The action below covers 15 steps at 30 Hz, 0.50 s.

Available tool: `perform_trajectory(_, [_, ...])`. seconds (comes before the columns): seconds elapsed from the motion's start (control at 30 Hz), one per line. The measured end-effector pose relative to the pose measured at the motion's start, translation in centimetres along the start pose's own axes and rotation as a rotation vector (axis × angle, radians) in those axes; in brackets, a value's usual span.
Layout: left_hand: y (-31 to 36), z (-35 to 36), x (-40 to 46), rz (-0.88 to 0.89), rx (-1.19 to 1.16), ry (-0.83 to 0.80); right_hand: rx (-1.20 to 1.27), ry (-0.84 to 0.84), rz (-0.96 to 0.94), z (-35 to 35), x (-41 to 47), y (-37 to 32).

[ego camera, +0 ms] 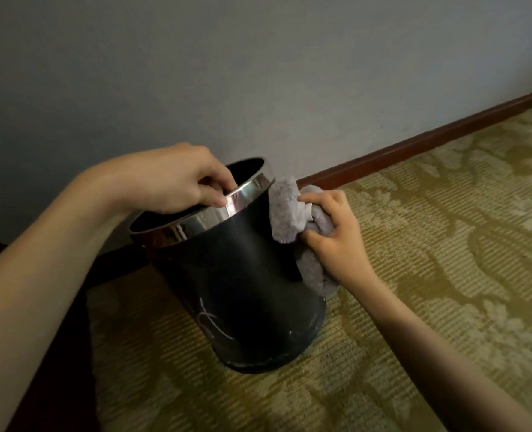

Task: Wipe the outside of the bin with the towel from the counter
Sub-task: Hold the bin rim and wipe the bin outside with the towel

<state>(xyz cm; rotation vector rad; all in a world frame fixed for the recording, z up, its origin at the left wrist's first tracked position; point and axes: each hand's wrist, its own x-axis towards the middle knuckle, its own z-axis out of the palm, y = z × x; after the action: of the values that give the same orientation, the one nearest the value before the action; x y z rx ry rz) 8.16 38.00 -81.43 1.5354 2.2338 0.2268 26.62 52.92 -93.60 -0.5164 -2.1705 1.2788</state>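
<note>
A black round bin (239, 291) with a shiny metal rim stands on the carpet, tilted slightly toward the wall. White scribbles mark its lower front. My left hand (177, 179) grips the rim at its near-left side, fingers curled inside the opening. My right hand (333, 235) holds a bunched grey towel (286, 213) pressed against the bin's upper right side, just below the rim. Part of the towel hangs down below my right palm.
Patterned olive and beige carpet (429, 275) covers the floor. A grey wall (258, 73) with a dark red-brown baseboard (414, 145) runs close behind the bin. A dark piece of furniture (80, 338) stands at the left, under my left forearm.
</note>
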Motion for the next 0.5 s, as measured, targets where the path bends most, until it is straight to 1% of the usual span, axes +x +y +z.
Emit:
perform_trajectory(0.1, [-0.1,0.3,-0.2,-0.003,-0.049,0.059,-0.018,-0.069,-0.029,-0.3,-1.8,1.6])
perform_trajectory(0.17, [-0.1,0.4,-0.4,-0.001,-0.05,0.072,-0.037,-0.117,0.036,-0.6,-3.2,3.3])
perform_trajectory(0.27, [0.0,0.7,-0.6,0.018,-0.036,0.082,-0.081,-0.184,0.205,-1.6,-4.2,5.7])
perform_trajectory(0.37, [0.2,1.0,-0.7,0.035,-0.005,0.106,-0.21,-0.254,0.355,-2.0,-3.1,6.7])
perform_trajectory(0.43, [0.3,1.1,-0.8,0.055,0.009,0.123,-0.286,-0.262,0.378,-1.7,-1.5,6.4])
perform_trajectory(0.5, [0.3,1.1,-1.1,0.069,0.021,0.13,-0.268,-0.224,0.357,-1.1,0.3,5.4])
